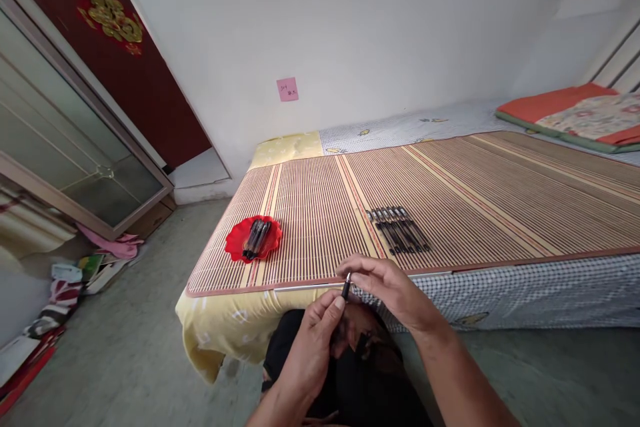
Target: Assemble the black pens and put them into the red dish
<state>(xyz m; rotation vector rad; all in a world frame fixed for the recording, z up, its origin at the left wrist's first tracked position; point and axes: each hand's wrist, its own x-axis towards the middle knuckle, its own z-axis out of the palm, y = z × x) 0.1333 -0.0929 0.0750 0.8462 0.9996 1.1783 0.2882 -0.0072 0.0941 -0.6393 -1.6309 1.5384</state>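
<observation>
My left hand (pixel 313 340) and my right hand (pixel 387 287) meet just in front of the bed's near edge. Both pinch one black pen (pixel 346 288), the left fingers closed around its lower barrel and the right fingertips on its silver upper end. On the striped bamboo mat (pixel 475 193), a row of several black pens (pixel 399 230) lies side by side just beyond my right hand. To the left, a red scalloped dish (pixel 235 243) holds a few more black pens (pixel 256 238).
The mat covers a low bed with a yellow sheet (pixel 220 327) hanging at the near corner. An orange and floral folded quilt (pixel 575 113) lies at the far right. Clothes and papers (pixel 75 280) litter the floor at left beside a glass-door cabinet (pixel 65 147).
</observation>
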